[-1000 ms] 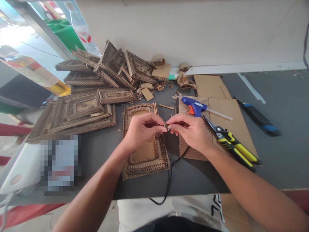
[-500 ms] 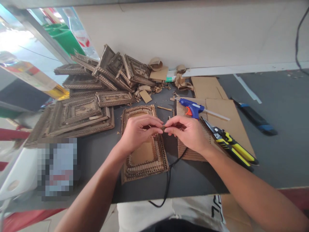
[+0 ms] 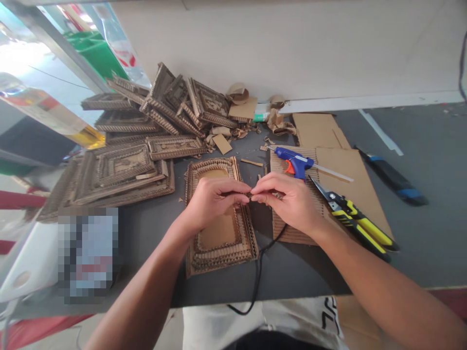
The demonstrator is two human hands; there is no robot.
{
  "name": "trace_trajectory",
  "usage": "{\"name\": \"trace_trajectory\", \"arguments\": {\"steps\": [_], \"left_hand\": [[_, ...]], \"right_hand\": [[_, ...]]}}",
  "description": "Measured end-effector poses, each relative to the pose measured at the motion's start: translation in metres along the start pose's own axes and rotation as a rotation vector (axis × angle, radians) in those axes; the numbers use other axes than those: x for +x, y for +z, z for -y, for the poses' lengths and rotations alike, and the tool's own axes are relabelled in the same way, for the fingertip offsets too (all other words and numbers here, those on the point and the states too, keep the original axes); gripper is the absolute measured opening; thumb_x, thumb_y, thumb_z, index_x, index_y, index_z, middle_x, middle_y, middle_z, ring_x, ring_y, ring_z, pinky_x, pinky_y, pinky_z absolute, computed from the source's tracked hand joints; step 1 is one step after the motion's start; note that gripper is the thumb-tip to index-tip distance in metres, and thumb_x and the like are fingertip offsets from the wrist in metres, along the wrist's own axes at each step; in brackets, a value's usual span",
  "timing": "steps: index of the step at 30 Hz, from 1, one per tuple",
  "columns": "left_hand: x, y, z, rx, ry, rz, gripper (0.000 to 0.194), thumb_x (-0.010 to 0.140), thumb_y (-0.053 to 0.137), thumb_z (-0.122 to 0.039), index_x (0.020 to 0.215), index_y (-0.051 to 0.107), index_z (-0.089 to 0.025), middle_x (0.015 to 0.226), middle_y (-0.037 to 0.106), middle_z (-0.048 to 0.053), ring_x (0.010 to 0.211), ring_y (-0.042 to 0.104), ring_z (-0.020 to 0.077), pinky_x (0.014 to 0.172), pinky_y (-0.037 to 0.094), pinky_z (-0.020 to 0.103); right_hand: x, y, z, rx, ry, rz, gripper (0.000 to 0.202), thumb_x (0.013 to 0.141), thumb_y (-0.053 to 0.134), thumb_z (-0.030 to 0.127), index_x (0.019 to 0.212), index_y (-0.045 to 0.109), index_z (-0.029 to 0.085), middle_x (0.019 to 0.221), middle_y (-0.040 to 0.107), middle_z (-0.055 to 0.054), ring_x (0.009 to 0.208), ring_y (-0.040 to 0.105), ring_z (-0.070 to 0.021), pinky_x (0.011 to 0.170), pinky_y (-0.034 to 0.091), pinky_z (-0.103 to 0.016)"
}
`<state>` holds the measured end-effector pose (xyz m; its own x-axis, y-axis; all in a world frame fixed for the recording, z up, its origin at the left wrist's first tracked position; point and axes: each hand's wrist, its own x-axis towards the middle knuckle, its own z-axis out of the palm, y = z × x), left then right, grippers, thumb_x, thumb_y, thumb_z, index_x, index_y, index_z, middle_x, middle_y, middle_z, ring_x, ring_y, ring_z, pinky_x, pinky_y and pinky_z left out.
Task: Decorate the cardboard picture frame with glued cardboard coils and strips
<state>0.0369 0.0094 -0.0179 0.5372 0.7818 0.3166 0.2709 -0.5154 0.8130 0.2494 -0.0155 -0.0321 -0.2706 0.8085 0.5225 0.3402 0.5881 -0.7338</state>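
My left hand [image 3: 215,200] and my right hand [image 3: 288,198] meet fingertip to fingertip, both pinching a small brown cardboard piece [image 3: 250,196], mostly hidden by the fingers. Under my left hand lies a rectangular cardboard frame [image 3: 222,253] with ridged, layered borders. My right hand is over the left edge of a corrugated cardboard sheet [image 3: 292,233]. On that sheet, just beyond my right hand, rests a blue glue gun [image 3: 297,163] with an orange trigger. Yellow and black snips [image 3: 350,216] lie to the right.
Stacked cardboard frames [image 3: 124,165] fill the back left, with paper scraps [image 3: 280,121] beside them. A black and blue cutter [image 3: 394,177] lies at the right. A black cable [image 3: 258,277] runs over the front edge. Bottles [image 3: 54,114] stand at the left.
The whole view has shifted slightly, so the table items appear a little further right. Both hands stay together, with the fingertips slightly changed around the small piece.
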Motion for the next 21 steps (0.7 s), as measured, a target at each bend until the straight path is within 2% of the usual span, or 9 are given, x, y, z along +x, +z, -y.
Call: {"name": "trace_trajectory", "arguments": {"steps": [5,8,11,16,21], "left_hand": [[0.0,0.003,0.008,0.098,0.123,-0.1,0.011,0.086,0.076,-0.025,0.095,0.082,-0.022,0.088,0.077,0.005,0.073,0.07,0.0142,0.064,0.054,0.021],[0.0,0.008,0.011,0.119,0.152,-0.134,0.013,0.087,0.075,-0.021,0.099,0.081,-0.021,0.085,0.076,0.005,0.069,0.069,0.0126,0.062,0.054,0.021],[-0.001,0.013,0.009,0.12,0.163,-0.153,0.014,0.088,0.073,-0.017,0.1,0.08,-0.019,0.081,0.077,0.004,0.066,0.07,0.0125,0.062,0.055,0.021],[-0.005,0.021,0.003,0.052,0.027,-0.183,0.016,0.087,0.072,-0.018,0.101,0.079,-0.019,0.085,0.079,0.004,0.063,0.071,0.0117,0.06,0.057,0.019],[-0.005,0.023,0.001,-0.078,-0.11,-0.181,0.014,0.08,0.08,-0.022,0.094,0.081,-0.019,0.083,0.08,0.005,0.062,0.073,0.0143,0.057,0.059,0.02]], "right_hand": [[-0.003,0.006,-0.001,0.041,0.171,-0.038,0.018,0.087,0.077,0.037,0.085,0.069,0.021,0.076,0.072,0.001,0.062,0.062,-0.0117,0.06,0.049,-0.025],[-0.003,0.006,-0.001,0.03,0.157,-0.054,0.021,0.088,0.074,0.041,0.083,0.068,0.021,0.076,0.071,0.001,0.064,0.062,-0.0119,0.061,0.049,-0.025],[-0.002,0.006,-0.001,0.013,0.097,-0.077,0.017,0.09,0.073,0.036,0.084,0.068,0.022,0.08,0.071,0.0,0.068,0.061,-0.0119,0.062,0.047,-0.025],[-0.001,0.007,-0.001,0.032,0.063,-0.099,0.017,0.092,0.071,0.036,0.083,0.067,0.022,0.081,0.068,-0.001,0.073,0.061,-0.0133,0.064,0.047,-0.027],[-0.003,0.012,0.002,0.147,0.227,-0.114,0.024,0.088,0.074,0.044,0.081,0.069,0.022,0.077,0.067,0.0,0.066,0.058,-0.0125,0.06,0.047,-0.027]]}}
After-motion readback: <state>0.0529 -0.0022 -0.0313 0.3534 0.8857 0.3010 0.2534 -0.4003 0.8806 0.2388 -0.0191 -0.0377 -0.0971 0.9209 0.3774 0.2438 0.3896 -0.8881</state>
